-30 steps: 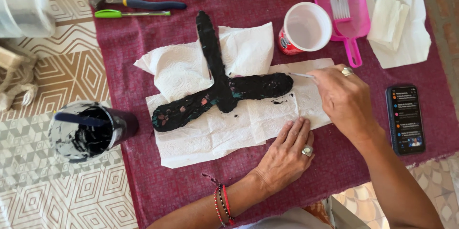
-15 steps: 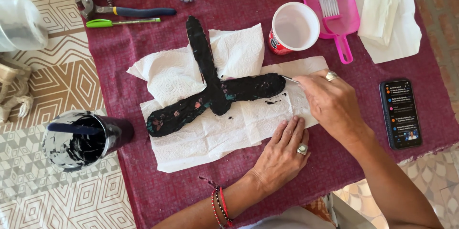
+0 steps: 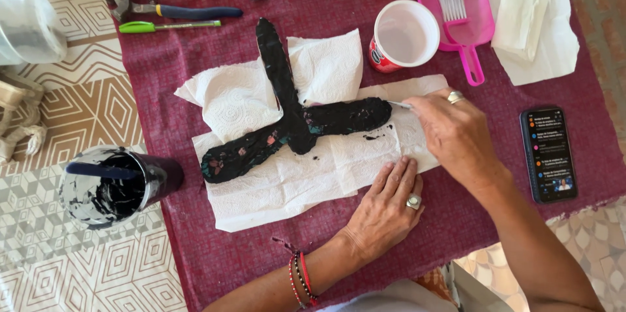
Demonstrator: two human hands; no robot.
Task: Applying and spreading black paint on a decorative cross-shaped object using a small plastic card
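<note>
A black-painted cross-shaped piece (image 3: 293,126) lies on white paper towels (image 3: 293,181) at the centre of the maroon tabletop (image 3: 195,44). The right hand (image 3: 456,133) is closed around a thin brush (image 3: 399,104), whose tip meets the cross's 3 o'clock arm end. The left hand (image 3: 385,211) lies flat, fingers spread, pressing the towel at 5 o'clock of the cross. A paint-smeared cup (image 3: 111,185) sits at 9 o'clock, off the cloth edge. A white cup (image 3: 404,35) and pink dustpan (image 3: 463,22) stand at 1 o'clock. Pliers (image 3: 169,5) and a green pen (image 3: 166,25) lie at 11 o'clock. A phone (image 3: 549,154) rests at 3 o'clock, screen lit.
</note>
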